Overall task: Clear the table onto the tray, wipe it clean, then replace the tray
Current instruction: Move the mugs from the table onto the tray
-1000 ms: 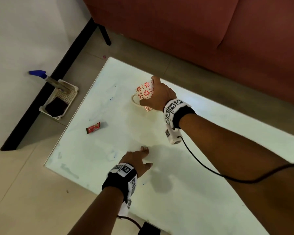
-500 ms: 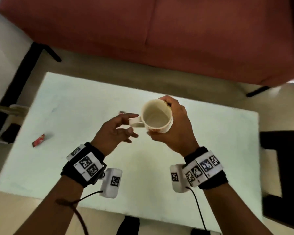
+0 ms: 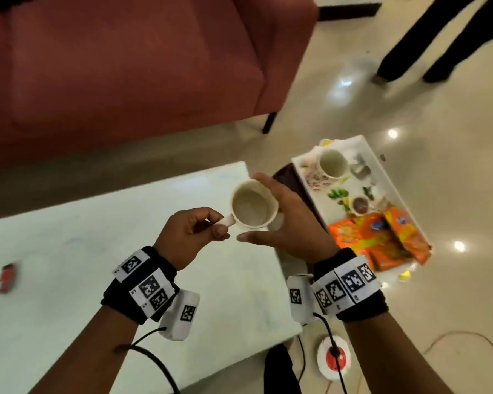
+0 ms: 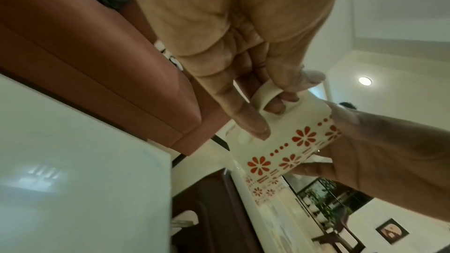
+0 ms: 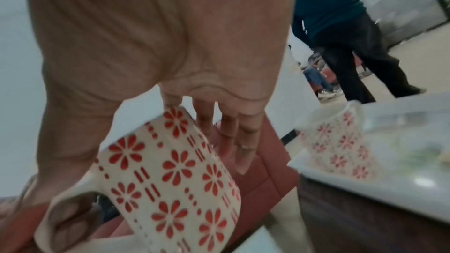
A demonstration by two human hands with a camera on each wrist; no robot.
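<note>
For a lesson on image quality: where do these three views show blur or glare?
Head view: ceiling lights glare on the floor, red packet smeared. Right wrist view: held mug fairly sharp, mug on the tray blurred. Left wrist view: table reflects light.

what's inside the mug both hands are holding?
Nothing visible: the head view looks straight into the mug and shows only a bare, pale bottom. The left hand pinches its handle; the right hand covers its far side.

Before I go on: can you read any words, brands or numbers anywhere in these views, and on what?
None can be read.
Orange snack packets on the tray: print too blurred.
Red wrapper on the table: blurred.
Wristbands: black-and-white square codes only, no words.
Mug: red flowers, no text.
</note>
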